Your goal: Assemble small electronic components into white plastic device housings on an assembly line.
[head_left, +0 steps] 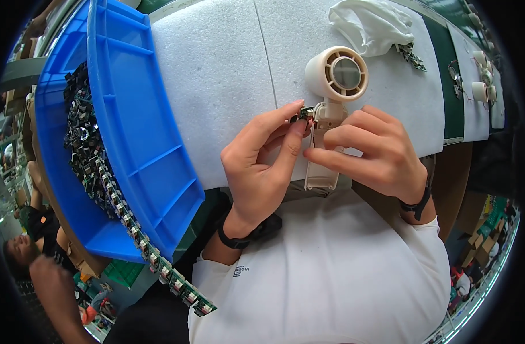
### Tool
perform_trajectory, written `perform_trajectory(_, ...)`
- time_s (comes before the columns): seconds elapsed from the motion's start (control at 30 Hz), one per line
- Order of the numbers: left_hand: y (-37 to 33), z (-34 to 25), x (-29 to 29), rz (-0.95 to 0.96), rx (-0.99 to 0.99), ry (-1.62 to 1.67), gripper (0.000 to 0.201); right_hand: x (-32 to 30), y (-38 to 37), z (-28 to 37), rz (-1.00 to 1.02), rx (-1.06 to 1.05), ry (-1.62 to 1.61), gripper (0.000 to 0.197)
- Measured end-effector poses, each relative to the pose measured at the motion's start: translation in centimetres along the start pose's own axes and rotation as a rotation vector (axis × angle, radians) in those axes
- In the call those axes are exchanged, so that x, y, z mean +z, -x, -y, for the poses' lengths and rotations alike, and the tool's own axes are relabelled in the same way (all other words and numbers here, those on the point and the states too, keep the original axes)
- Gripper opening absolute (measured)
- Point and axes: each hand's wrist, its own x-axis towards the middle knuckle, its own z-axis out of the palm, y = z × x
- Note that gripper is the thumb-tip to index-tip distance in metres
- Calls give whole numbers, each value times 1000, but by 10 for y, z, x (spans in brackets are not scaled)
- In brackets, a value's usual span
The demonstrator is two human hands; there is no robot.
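Note:
A cream handheld fan (314, 77) lies on the white foam sheet, its round head pointing away from me. Its handle housing (322, 175) is open and reaches toward my body. My left hand (262, 166) pinches a small green circuit board (306, 112) between thumb and index finger, at the left side of the fan's neck. A bit of red wire seems to show beside the board. My right hand (380, 152) is closed around the handle from the right, fingers bent over its edge; its fingertips partly hide the inside of the housing.
To the left stands a blue plastic bin (139, 109) with a heap of small dark circuit boards (82, 126). One strip of joined boards (159, 266) hangs over its edge. A white bag (371, 26) and more boards (411, 56) lie at the far right. A co-worker's arm (53, 292) shows lower left.

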Motion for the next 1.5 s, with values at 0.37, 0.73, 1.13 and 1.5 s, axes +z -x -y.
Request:
perform_trajectory(0.37,1,4,0,8,74,-25,30,25,-5,19,-435,518,-127,19)
perform_trajectory(0.73,3,9,2,-4,138,-21,31,28,-7,15,-436,439,-93,19)
perform_trajectory(1.13,6,12,-2,29,224,-54,30,17,-7,11,-333,309,-7,22)
perform_trajectory(1.5,7,6,2,-61,343,-301,31,23,-15,13,-404,339,-72,18)
